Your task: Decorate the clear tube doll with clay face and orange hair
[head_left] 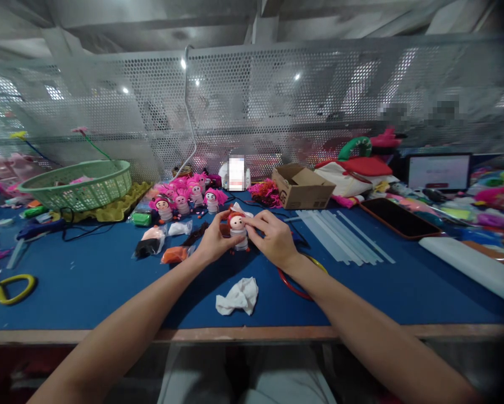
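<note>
So the person's got a little red-haired doll (238,230) pinched upright between both hands, just above the blue table (87,280). The left hand (215,240) is curled around its side and back, and the right hand (273,238) has its fingertips closed on the head. A crumpled white cloth (238,295) lies in front, and a bunch of pink-haired dolls (187,197) stands behind, next to a cardboard box (302,187).
</note>
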{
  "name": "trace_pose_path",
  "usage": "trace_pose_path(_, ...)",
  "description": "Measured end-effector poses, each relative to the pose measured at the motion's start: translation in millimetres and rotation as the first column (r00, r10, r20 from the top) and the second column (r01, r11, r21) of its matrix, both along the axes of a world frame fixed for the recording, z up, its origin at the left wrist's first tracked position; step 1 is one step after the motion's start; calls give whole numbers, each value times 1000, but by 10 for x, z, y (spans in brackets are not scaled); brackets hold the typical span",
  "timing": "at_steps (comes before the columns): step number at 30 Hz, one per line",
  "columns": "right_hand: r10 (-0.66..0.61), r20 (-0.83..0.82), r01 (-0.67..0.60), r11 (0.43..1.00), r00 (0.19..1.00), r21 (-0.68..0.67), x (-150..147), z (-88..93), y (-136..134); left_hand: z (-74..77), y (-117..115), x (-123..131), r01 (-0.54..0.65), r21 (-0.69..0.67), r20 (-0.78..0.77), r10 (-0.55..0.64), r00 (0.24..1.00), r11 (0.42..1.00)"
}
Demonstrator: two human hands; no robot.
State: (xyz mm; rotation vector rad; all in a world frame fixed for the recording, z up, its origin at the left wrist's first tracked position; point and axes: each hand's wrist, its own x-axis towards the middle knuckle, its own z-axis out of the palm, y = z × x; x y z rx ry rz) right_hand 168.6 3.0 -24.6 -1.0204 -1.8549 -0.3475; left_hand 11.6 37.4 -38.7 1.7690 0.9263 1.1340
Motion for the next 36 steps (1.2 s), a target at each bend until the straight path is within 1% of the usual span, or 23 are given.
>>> trace_pose_path(5,-17,35,16,1000,999,13,4,1,-4,-12,9,-6,-3,7,0,3,1000,1000)
trace_pose_path(11,-17,44,17,1000,999,10,10,-10,0,-5,5,-9,-1,-16,-11,0,1000,1000)
trace_pose_path(19,7,-10,-7,1000,1000,-16,12,-10,-8,6,-8,-10,-13,-16,7,13,1000,1000)
trace_pose_path(22,16,2,-16,1000,1000,-22,6,-16,-6,0,-6,-8,-1,-8,11,1,1000,1000)
trace_pose_path(27,24,18,-23,999,1000,-29,-1,-26,-1,2,-7,-3,0,10,-26,0,1000,1000)
trace_pose_path(31,39,-14,-40,999,999,-31,-7,-11,-12,-20,6,-10,-5,23,-39,6,999,1000)
trace_pose_path(34,52,-51,-53,998,997,-31,-11,-2,-18,-42,22,-17,1,26,-17,-1,1000,1000)
trace_pose_path(36,56,-47,-58,998,997,-32,-11,-7,-14,-46,27,-19,10,17,-5,-10,1000,1000)
